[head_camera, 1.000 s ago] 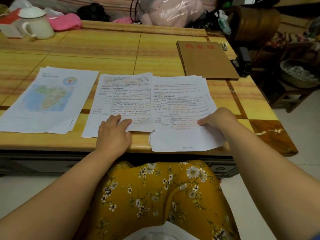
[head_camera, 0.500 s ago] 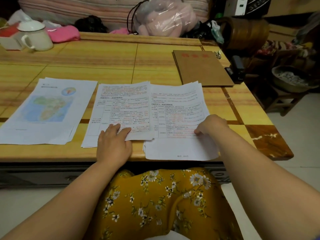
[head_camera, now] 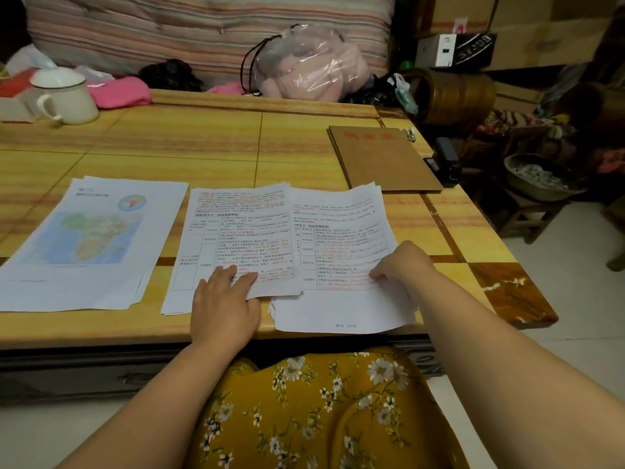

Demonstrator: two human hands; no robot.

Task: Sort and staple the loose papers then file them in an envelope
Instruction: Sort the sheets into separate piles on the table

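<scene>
- Far to the left we see a white mug (head_camera: 69, 99) with a lid near the back of the yellow table (head_camera: 203, 140). Pink cloth (head_camera: 118, 91) lies just beside it.
- In front of it lies a pile of papers with a map (head_camera: 88, 242) on top. This map pile is flat on the table, apart from the other papers.
- Next comes the middle pile (head_camera: 236, 238), full of small print and boxes. Its right edge lies on top of the next pile.
- Our left hand (head_camera: 223, 306) rests flat on the near corner of the middle pile. The fingers are straight and close together, and they press the paper down.
- Then comes the right pile (head_camera: 341, 238). Its near end hangs a little over the table's front edge.
- Our right hand (head_camera: 402, 262) is on the right edge of the right pile. The fingers are curled, with the tips on the paper. We cannot tell if they pinch a sheet or just press on it.
- Behind the right pile lies a brown envelope (head_camera: 382, 160) with red writing, flat on the table and just clear of the papers.
- A black stapler (head_camera: 444, 160) sits at the table's right edge, just beside the envelope.
- At the bottom we see our yellow flowered dress (head_camera: 314, 411).
</scene>
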